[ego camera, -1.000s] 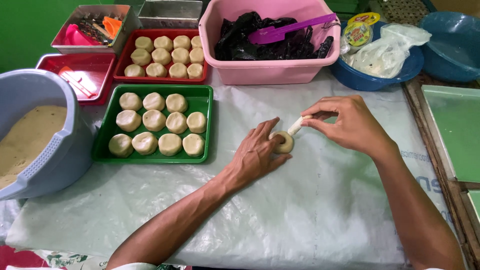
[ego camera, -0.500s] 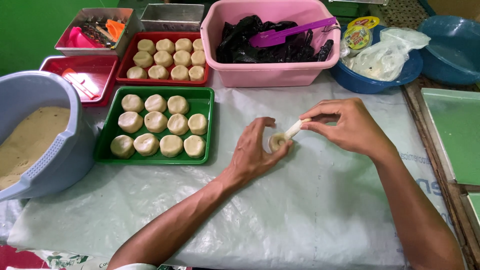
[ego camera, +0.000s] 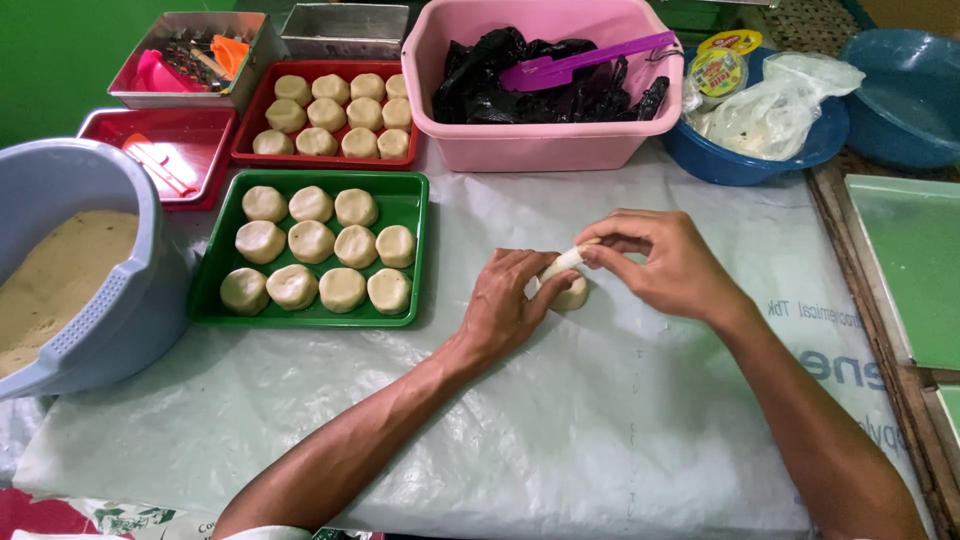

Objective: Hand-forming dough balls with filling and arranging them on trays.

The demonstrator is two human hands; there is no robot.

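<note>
Head view: left hand lay on the plastic-covered bench near its middle, fingers curled together around the left side of a pale dough piece that sat on the sheet. Right hand came in from the right, thumb and forefinger pinched shut on a thin white strip rising off the top of the dough; other fingers bent, loosely together. Dough was touching both hands, between them. Green tray just left of the left hand held eleven flattened dough rounds in rows. Behind it, toward the far edge, a red tray carried more rounds. Pink tub at the far edge held black plastic and a purple spatula. Blue bowl with a clear bag stood right of the tub. Grey-blue bucket with beige batter was at the left edge. Green board lay along the right edge.
</note>
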